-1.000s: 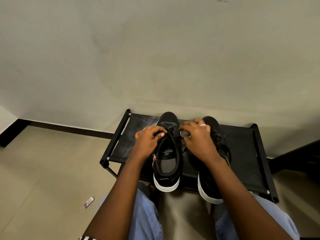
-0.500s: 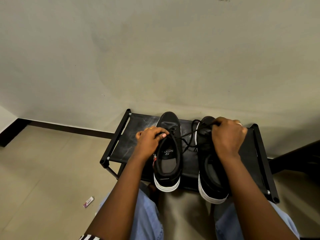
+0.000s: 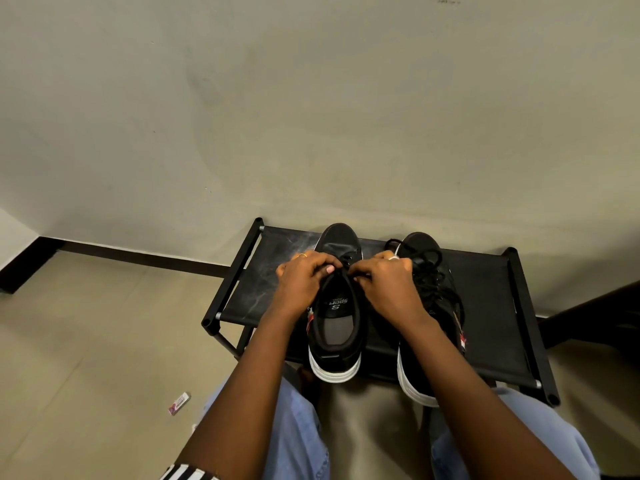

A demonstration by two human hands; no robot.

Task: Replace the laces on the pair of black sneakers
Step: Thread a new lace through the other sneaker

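The left sneaker (image 3: 335,317) sits on the bench (image 3: 491,306) between both hands. The left hand (image 3: 303,282) grips its collar edge, fingers curled; the right hand (image 3: 388,285) pinches at its eyelets. The right sneaker (image 3: 433,271), loose laces (image 3: 429,261) piled on top, lies just beyond the right hand.

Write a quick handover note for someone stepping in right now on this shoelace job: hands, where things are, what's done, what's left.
Left hand: grips the left sneaker at its eyelet edge.
Right hand: fingers curled at the same shoe's lace area; what they pinch is hidden.
Both sneakers stand side by side on the black rack, toes to the wall.
A loose black lace is piled on the right sneaker.
Done: the upper eyelets of the left sneaker look empty.
Left: the rest of both shoes, judging by this. No new laces are in view.
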